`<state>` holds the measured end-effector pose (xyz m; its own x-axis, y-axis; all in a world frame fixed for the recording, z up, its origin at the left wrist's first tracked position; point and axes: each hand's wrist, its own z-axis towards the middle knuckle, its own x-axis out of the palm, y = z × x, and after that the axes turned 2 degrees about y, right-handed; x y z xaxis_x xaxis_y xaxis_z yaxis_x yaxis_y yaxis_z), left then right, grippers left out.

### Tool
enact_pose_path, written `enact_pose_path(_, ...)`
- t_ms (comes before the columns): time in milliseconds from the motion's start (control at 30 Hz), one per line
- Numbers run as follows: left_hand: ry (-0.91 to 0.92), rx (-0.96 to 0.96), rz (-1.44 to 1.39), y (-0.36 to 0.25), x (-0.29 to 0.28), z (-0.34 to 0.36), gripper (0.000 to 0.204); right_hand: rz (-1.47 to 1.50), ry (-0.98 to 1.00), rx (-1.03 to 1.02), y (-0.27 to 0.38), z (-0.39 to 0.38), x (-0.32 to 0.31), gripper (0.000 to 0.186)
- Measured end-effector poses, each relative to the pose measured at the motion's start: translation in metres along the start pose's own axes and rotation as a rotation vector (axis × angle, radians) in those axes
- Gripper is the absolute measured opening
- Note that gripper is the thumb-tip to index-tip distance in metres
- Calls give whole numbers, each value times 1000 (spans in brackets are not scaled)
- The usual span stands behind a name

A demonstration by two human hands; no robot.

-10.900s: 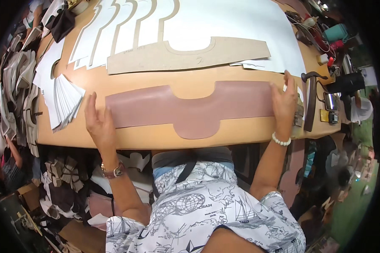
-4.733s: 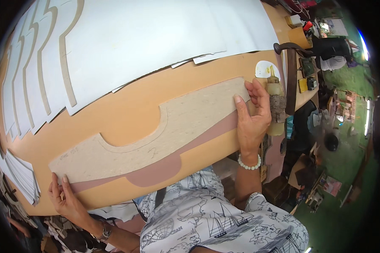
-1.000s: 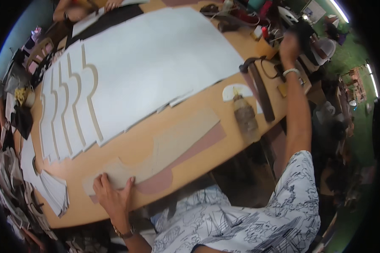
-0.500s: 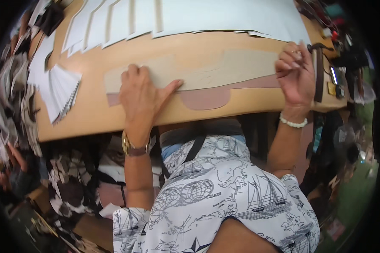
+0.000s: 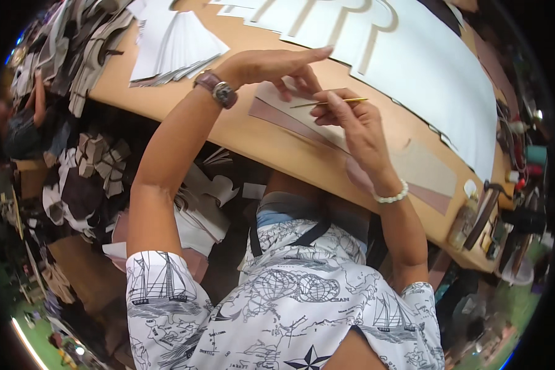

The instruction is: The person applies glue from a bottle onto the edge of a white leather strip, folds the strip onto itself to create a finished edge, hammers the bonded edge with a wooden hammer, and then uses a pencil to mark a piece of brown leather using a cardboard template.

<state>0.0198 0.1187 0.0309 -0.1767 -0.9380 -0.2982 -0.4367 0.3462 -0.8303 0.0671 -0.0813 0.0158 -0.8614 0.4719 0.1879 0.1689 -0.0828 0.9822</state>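
Observation:
A beige pattern piece (image 5: 427, 168) lies along the front of the table, on top of a pinkish-brown piece (image 5: 283, 125) whose edge shows below it. My left hand (image 5: 268, 66) is over the left end of the beige piece, fingers spread and some bent down towards it; contact is hard to make out. Close beside it, my right hand (image 5: 361, 126) pinches a slim gold pen-like tool (image 5: 353, 100) above the pieces. The tool's thin tip points left, towards my left fingers. My right hand and forearm hide the middle of both pieces.
White sheets with cut edges (image 5: 425, 80) cover the back of the table (image 5: 228, 137). A fan of white strips (image 5: 179, 46) lies at the far left. A bottle (image 5: 462, 227) and dark-handled tool (image 5: 484, 216) stand at the right end. Material pieces (image 5: 98, 55) hang at left, near another person's arm (image 5: 39, 102).
My view has turned, so the table now slants down to the right. My left hand has lifted from its flat press; my right hand has come in beside it, its gold tool now visible.

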Motion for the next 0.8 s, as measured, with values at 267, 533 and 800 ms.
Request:
enact_pose_path(267,155,59,-60,12,-9,11,100,-629,176,-331,-37,39,30,22)
enact_pose_path(533,177,45,-116,10,-9,6,104,-828,95,-576,-43,51,35,9)
enact_pose_path(800,153,63,-113,10,-9,5,102,-924,89,-599,-38,52,40,8)
